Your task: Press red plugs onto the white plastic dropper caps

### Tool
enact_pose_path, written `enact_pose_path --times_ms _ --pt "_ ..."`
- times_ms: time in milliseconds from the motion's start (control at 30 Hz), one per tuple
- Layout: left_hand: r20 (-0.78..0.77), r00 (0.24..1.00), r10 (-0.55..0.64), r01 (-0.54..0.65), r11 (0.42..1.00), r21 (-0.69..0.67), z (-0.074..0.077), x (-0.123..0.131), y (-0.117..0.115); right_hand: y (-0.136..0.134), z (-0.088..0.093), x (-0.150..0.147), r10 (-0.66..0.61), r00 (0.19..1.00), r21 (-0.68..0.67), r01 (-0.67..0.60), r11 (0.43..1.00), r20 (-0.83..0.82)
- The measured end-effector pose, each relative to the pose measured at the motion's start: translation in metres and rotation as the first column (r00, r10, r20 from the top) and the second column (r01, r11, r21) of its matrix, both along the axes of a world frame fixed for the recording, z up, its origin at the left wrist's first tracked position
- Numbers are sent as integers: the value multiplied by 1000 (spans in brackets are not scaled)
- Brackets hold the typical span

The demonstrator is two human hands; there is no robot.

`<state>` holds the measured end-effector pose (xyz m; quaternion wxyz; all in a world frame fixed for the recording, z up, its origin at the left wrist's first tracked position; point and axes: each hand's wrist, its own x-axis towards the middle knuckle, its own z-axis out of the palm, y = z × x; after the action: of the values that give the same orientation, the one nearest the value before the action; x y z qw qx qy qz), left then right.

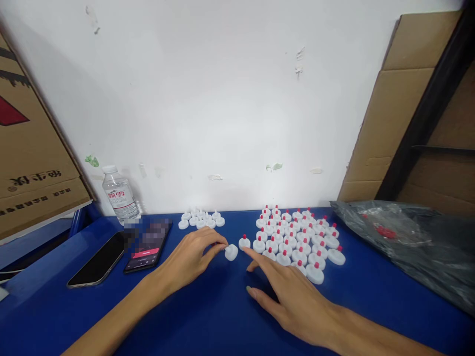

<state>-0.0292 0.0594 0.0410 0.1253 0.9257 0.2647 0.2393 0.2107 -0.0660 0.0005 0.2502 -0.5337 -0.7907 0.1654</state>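
Note:
My left hand point(196, 252) is closed, its thumb and forefinger pinching a white bottle cap point(231, 252) by its narrow end, the wide round part turned toward the right. My right hand point(287, 291) is open, thumb and fingers apart. Its forefinger tip is at the lower edge of a white cap with a red tip point(244, 242); whether they touch I cannot tell. To the right stands a group of several white caps with red tips point(285, 247). Behind my left hand sits a smaller group of white caps without red tips point(201, 221).
On the blue table point(208, 316), two phones point(97, 259) lie at the left, near a water bottle point(120, 195). A dark plastic bag point(404, 247) with a clear bag of red pieces point(386, 232) lies at the right. Cardboard point(33, 123) and a white wall point(222, 99) border the table.

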Motion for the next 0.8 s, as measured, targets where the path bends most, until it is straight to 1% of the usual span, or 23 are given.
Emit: enact_pose_path --times_ms 100,200,300,367,400,433,467,500,533,567,600,667,733,800 --pt "79 996 -50 59 992 -109 -2 2 -14 0 2 1 -32 999 -25 31 999 -43" --pt "132 989 -69 96 974 -208 -8 9 -34 -2 7 -1 -2 1000 -19 2 1000 -10" --pt "157 982 -101 137 962 -236 -13 14 -44 -1 11 -3 38 999 17 -38 999 -8" --pt "149 983 -108 135 973 -186 -13 11 -38 -1 12 -4 35 999 35 -33 999 -41" --pt "139 986 -91 110 985 -134 -11 8 -32 0 11 -4 27 998 38 -25 999 -57" --pt "133 990 -54 62 996 -60 -7 2 -23 0 11 -4 19 998 38 -16 999 -65" --pt "129 991 21 -26 999 34 -3 -5 -14 0 11 -4 10 998 36 -8 999 -67" --pt "101 991 89 -101 988 118 2 -13 -3 0 10 -4 3 998 32 -1 999 -63" --pt "51 985 163 -170 970 174 7 -21 7 0 10 -4 2 999 26 -1 1000 -54" --pt "-22 974 225 -217 958 186 12 -30 15 -1 9 -4 1 999 20 -1 1000 -45" --pt "-105 960 258 -239 957 163 16 -37 23 -1 9 -4 0 999 14 1 1000 -37" --pt "-243 936 253 -236 967 94 22 -48 31 -2 9 -4 -5 1000 6 5 1000 -23" --pt "-309 923 230 -231 972 33 23 -52 32 -2 9 -4 -8 1000 6 8 1000 -12" --pt "-329 917 224 -237 971 -2 23 -52 28 -3 9 -4 -5 1000 10 5 1000 -4"
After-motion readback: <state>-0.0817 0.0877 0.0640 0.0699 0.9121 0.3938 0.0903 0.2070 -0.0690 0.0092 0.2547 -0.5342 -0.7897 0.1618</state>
